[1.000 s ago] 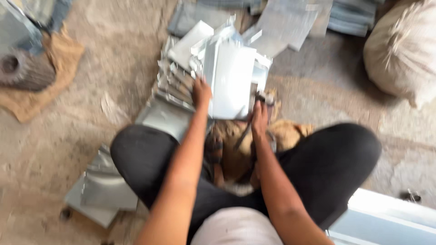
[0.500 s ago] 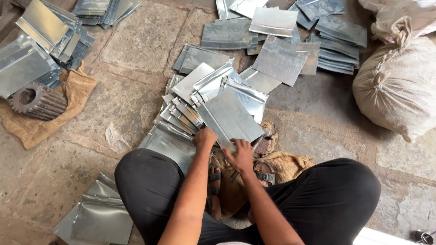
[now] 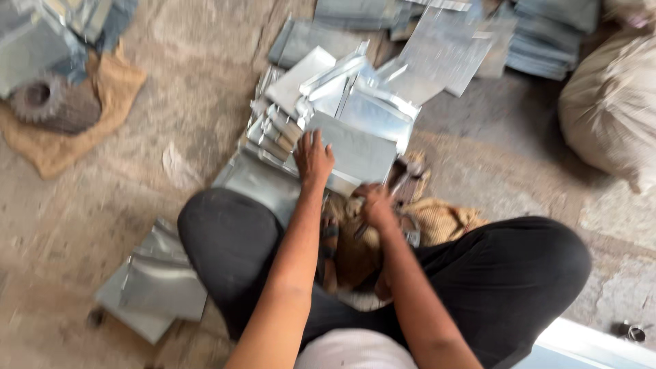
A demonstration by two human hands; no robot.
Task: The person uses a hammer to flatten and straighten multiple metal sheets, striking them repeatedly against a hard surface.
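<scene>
While the person sits cross-legged on the stone floor (image 3: 171, 205), the left hand (image 3: 313, 158) lies spread, fingers open, flat on a grey metal sheet (image 3: 359, 152), pressing its near left edge rather than gripping it. The sheet rests tilted on top of a loose pile of similar sheets (image 3: 328, 89) straight ahead of the knees. The right hand (image 3: 373, 203) sits just below the sheet's near edge, curled over brown sacking (image 3: 437, 219) in the lap; motion blur hides whether it holds anything. More sheets (image 3: 160, 277) lie by the left knee. A gear (image 3: 51, 102) sits on cloth far left, and a full sack (image 3: 608, 109) stands at right.
</scene>
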